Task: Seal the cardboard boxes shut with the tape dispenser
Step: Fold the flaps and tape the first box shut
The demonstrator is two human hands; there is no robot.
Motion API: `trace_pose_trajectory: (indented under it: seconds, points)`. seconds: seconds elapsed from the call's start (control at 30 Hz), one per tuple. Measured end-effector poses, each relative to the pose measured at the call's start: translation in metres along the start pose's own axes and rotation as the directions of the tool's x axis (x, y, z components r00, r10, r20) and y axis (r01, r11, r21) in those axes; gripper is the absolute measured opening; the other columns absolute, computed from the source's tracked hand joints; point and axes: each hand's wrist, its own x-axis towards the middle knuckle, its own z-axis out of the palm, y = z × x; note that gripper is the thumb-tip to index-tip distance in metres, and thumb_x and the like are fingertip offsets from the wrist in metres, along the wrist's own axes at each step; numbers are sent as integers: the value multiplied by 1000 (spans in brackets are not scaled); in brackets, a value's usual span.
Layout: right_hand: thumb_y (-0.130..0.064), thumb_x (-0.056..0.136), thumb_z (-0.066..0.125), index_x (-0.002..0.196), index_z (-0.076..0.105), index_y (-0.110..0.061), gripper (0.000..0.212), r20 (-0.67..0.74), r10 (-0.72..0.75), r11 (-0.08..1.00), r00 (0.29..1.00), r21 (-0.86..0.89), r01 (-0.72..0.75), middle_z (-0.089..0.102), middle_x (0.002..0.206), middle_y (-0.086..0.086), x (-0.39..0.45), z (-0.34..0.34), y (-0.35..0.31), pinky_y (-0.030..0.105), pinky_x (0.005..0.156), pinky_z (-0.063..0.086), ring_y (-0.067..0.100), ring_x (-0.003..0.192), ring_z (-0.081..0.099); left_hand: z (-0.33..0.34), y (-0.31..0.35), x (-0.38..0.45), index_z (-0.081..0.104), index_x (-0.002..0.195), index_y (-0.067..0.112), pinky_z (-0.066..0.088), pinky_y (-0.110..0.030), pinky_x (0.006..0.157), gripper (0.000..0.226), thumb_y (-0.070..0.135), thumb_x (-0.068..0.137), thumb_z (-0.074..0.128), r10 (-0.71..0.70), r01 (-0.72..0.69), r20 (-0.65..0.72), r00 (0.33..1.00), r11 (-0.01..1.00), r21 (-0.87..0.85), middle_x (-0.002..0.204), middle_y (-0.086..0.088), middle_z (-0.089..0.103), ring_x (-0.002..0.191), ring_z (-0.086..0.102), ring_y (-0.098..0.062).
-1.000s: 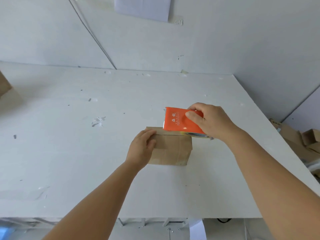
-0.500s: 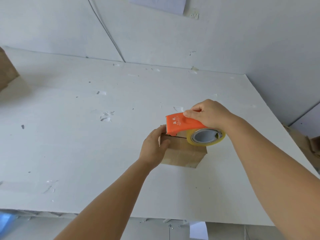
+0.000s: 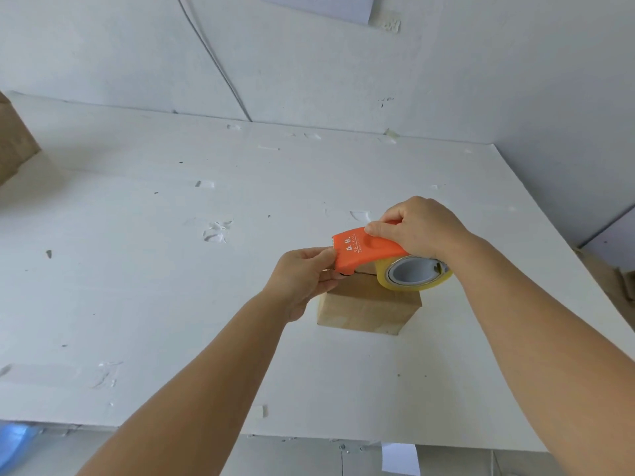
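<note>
A small brown cardboard box [image 3: 367, 309] sits on the white table [image 3: 137, 269]. Just above it is an orange tape dispenser [image 3: 360, 249] with a roll of clear yellowish tape [image 3: 412, 274], gripped from above by my right hand [image 3: 417, 225]. My left hand [image 3: 302, 274] is at the dispenser's front end, over the box's left top edge, with thumb and fingers pinched together there. Whether they pinch the tape end is hidden by the dispenser. The box's top seam shows as a dark line under the dispenser.
Another cardboard box [image 3: 13, 142] pokes in at the far left edge. More cardboard [image 3: 615, 276] lies off the table's right side. Walls stand behind the table, with a paper sheet [image 3: 326, 5] stuck up high. Tape scraps dot the tabletop.
The dispenser tilted so the roll faces me and dropped toward the box top. My left hand left the box's side and rose to the dispenser's front end.
</note>
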Motion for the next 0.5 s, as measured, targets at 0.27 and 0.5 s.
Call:
trace_pose_trajectory:
  seconds: [0.27,0.5]
  points:
    - [-67,88,40,69,61,-22,53,-231,52,997,972,-42,-63,57,65,-6,-9,4,-1,28,60,37,19,68,55,0,6,1,68,103,9,56,-25,79,18,18,96,54,-36,36,-5,999,999,2,86,-6,75,80,71,-15]
    - [-70,85,44,69,66,-14,62,-76,83,992,994,-89,-90,59,64,3,-8,1,-3,28,55,38,20,61,55,-5,-3,-2,66,115,14,51,-26,83,29,15,94,46,87,-63,-72,994,955,290,101,-4,73,89,64,-15]
